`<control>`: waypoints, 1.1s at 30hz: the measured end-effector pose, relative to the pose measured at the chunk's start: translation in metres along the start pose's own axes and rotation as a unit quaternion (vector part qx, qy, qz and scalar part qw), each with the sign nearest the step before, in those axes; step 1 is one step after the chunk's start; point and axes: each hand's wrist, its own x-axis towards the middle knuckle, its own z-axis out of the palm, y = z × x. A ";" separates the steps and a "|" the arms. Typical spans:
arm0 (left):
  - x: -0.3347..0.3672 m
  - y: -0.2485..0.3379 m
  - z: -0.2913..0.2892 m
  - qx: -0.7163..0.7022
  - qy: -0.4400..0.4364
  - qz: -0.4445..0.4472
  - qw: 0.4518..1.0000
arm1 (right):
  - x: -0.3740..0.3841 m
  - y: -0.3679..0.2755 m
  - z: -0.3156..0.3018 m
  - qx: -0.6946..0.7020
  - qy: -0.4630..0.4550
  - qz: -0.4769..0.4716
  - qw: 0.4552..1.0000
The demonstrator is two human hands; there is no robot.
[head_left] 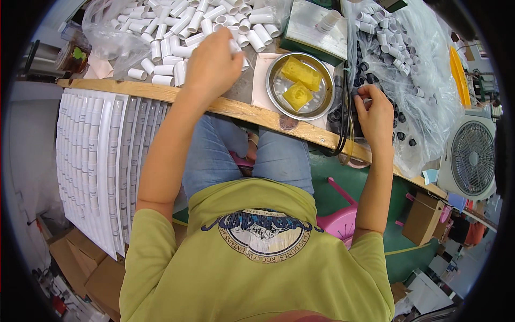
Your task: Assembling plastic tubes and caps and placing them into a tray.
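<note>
Over the near edge of a heap of short white plastic tubes, my left hand has its fingers closed around a white tube, partly hidden by them. My right hand is among small black caps to the right, thumb and forefinger bent together. Whatever sits between those fingertips is too small and hidden to name. Between the hands stands a round metal dish holding two yellow sponge-like blocks.
A green-and-metal machine with an upright white tube stands behind the dish. Black cables hang over the wooden bench edge. Grey-white fittings lie on clear plastic at right, near a fan. Trays of tubes stand at left.
</note>
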 end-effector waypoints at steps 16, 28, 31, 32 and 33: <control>-0.033 0.010 0.000 -0.333 -0.115 -0.058 0.934 | 0.016 -0.089 0.017 0.104 -0.039 -0.154 0.982; -0.056 0.051 0.004 -0.280 -0.022 0.123 0.952 | 0.006 -0.083 0.016 0.561 -0.153 0.069 0.811; -0.058 0.058 0.005 -0.277 0.032 0.164 0.946 | -0.002 -0.079 0.011 0.589 -0.141 0.045 0.794; -0.058 0.059 0.004 -0.307 -0.010 0.153 0.939 | -0.004 -0.078 0.011 0.595 -0.140 0.028 0.791; -0.057 0.059 0.003 -0.335 -0.052 0.142 0.930 | -0.004 -0.074 0.008 0.596 -0.139 0.029 0.791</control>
